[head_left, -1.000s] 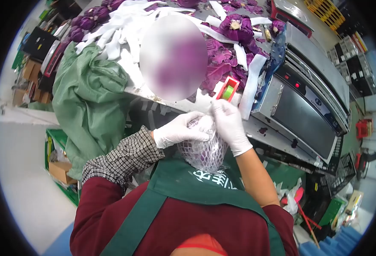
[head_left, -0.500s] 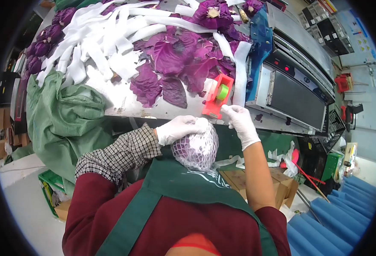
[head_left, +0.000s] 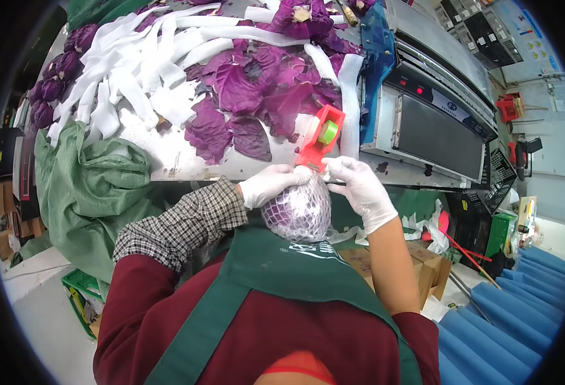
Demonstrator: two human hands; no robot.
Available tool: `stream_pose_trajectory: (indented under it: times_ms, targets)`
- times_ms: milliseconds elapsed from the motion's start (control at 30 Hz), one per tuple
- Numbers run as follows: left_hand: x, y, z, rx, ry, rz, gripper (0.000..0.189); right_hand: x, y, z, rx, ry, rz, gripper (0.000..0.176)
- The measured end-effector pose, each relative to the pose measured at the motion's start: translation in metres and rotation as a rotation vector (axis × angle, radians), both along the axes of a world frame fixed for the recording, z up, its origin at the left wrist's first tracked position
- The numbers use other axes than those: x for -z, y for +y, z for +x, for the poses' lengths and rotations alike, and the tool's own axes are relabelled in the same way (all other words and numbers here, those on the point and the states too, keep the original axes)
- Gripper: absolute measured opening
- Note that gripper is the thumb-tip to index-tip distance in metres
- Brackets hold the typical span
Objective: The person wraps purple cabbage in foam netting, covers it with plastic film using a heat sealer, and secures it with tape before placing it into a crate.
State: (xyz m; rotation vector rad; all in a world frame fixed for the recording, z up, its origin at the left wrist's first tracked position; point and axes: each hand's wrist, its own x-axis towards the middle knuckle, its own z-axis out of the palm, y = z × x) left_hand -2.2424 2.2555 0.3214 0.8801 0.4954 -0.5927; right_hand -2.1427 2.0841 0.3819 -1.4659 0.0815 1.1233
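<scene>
In a white glove, my left hand (head_left: 271, 186) is closed round the gathered top of a white foam net. Inside that net is a purple cabbage (head_left: 298, 215), held in front of my apron at the table's edge. My right hand (head_left: 361, 192), also gloved, has its thumb and forefinger pinched together beside the net's gathered top; what they hold is too small to make out. Just beyond both hands, a red tape dispenser (head_left: 309, 154) with a green tape roll (head_left: 328, 132) lies at the edge of the metal table (head_left: 186, 168).
Loose purple cabbage leaves (head_left: 244, 90) and a pile of white foam nets (head_left: 128, 83) cover much of the table. Several cabbages (head_left: 55, 80) line its left side. A sealing machine (head_left: 439, 131) stands at the right. Green cloth (head_left: 96, 186) hangs at the left corner.
My right hand has come away from the dispenser's front end, moving slightly left and down toward the net's top. The netted cabbage remains in my left hand. The whole view has shifted a little.
</scene>
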Motion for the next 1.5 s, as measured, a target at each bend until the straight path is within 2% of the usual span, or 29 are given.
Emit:
stream_pose_trajectory:
  times_ms: [33,67,100,167,267,367,467,533,567,667,767,867,900,967,1033,1067,1200,1333,1400,1500]
  targets:
    - [-0.003,0.000,0.001,-0.004,0.001,-0.006,0.038,-0.002,0.001,-0.008,-0.023,-0.049,-0.025,0.019]
    - [-0.004,0.001,0.001,-0.008,0.001,-0.011,0.039,-0.009,0.008,-0.021,0.045,-0.100,0.070,0.019]
    - [-0.004,0.001,0.001,-0.014,0.005,-0.008,0.039,0.000,0.010,-0.026,0.020,-0.292,0.035,0.017]
    - [-0.002,0.001,0.000,-0.025,0.012,-0.003,0.040,-0.003,0.006,-0.029,-0.134,-0.478,-0.076,0.020]
    - [-0.003,0.000,0.002,-0.004,-0.002,0.007,0.041,0.019,0.000,-0.034,-0.131,-0.608,-0.200,0.020]
    - [-0.001,-0.002,0.003,-0.006,-0.037,-0.007,0.042,0.014,0.003,-0.035,-0.092,-0.415,-0.132,0.022]
    - [0.001,-0.003,0.003,-0.007,-0.022,0.006,0.043,0.014,0.003,-0.041,-0.168,-0.753,-0.242,0.023]
    - [0.008,-0.004,0.001,-0.015,-0.029,-0.026,0.043,0.009,0.004,-0.045,-0.267,-0.873,-0.346,0.023]
    - [0.009,-0.004,0.001,-0.017,-0.032,-0.041,0.043,0.006,0.005,-0.046,-0.316,-0.931,-0.399,0.027]
    - [0.003,-0.003,-0.004,0.003,-0.188,0.018,0.044,-0.010,0.010,-0.043,-0.178,-0.633,-0.409,0.054]
    - [-0.002,-0.001,-0.002,0.006,-0.241,-0.046,0.047,0.013,-0.003,-0.042,-0.077,-0.595,-0.204,0.081]
    - [0.005,0.002,0.000,0.040,-0.171,0.072,0.051,0.022,-0.008,-0.035,0.007,-0.413,-0.041,0.077]
    - [0.005,0.004,0.000,0.050,-0.154,0.076,0.051,0.034,-0.018,-0.026,0.172,-0.227,0.058,0.058]
    - [0.005,0.006,0.000,0.068,-0.122,0.088,0.053,0.045,-0.023,-0.021,0.124,-0.296,0.003,0.046]
    - [-0.005,0.007,0.001,0.100,-0.125,0.105,0.055,0.067,-0.019,-0.017,-0.107,-0.373,0.024,0.037]
    - [-0.009,0.008,0.002,0.116,-0.125,0.115,0.057,0.077,-0.015,-0.015,-0.073,-0.385,0.064,0.033]
    - [-0.009,0.012,0.001,0.143,-0.135,0.162,0.059,0.066,-0.005,-0.011,-0.214,-0.763,-0.182,0.030]
    - [0.004,0.009,-0.003,0.197,-0.157,0.215,0.061,0.074,-0.001,-0.021,-0.178,-0.896,-0.145,0.028]
    - [-0.010,0.008,-0.005,0.282,-0.216,0.346,0.063,0.075,0.001,-0.023,-0.114,-0.745,-0.131,0.027]
    - [-0.005,0.008,-0.011,0.238,-0.166,0.255,0.064,0.087,-0.001,-0.023,-0.033,-0.641,-0.070,0.026]
